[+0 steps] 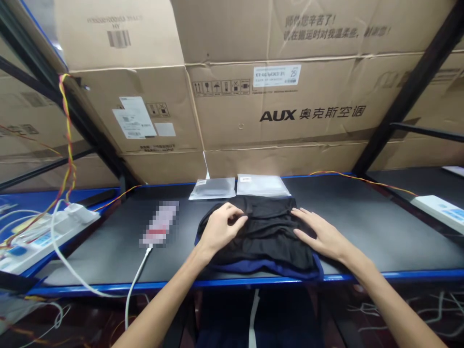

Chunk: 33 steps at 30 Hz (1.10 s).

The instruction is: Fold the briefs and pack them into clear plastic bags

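A rumpled black cloth (270, 241) with dark blue fabric (268, 267) showing along its lower edge lies on the grey-topped shelf. Its exact kind cannot be made out. Over the left part of the cloth, my left hand (221, 229) is curled, with thumb and forefinger pinched close together at the fabric. At the cloth's right side rests my right hand (322, 234), its fingers stretched out and thumb apart, the tips touching the fabric.
Two flat plastic packets, one greyish (213, 188) and one white (263, 185), lie behind the cloth. Left is a blurred-out phone-like object (160, 224) on a white cable (137, 275). Power strips (47, 234) flank the shelf. A large cardboard box (290, 130) stands as the back wall.
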Each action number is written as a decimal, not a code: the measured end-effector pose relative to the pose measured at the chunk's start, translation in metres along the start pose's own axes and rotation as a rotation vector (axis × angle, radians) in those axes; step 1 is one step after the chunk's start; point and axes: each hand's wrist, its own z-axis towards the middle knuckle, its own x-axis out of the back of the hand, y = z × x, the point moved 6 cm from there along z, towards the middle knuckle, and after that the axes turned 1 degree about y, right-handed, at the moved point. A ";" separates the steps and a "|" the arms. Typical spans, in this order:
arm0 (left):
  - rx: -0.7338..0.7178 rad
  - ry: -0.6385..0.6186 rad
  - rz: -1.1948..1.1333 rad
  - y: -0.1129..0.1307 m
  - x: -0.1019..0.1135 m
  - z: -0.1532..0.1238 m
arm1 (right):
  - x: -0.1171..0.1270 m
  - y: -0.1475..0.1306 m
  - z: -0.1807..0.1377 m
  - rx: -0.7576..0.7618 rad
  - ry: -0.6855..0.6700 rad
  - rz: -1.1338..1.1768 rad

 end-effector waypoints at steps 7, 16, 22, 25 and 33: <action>0.252 0.284 0.153 -0.041 0.057 -0.008 | 0.002 0.000 0.001 -0.030 -0.009 0.020; 0.255 0.110 0.530 -0.073 0.065 -0.022 | 0.005 -0.001 0.001 -0.028 0.005 0.049; -0.049 -0.005 0.241 -0.052 0.048 -0.013 | 0.021 -0.018 -0.001 0.076 0.210 0.128; -0.057 -0.139 0.230 -0.058 0.034 -0.012 | 0.018 -0.029 0.001 0.109 0.239 0.092; -0.057 -0.063 0.077 -0.049 0.042 -0.008 | 0.020 -0.038 0.003 0.108 0.262 0.075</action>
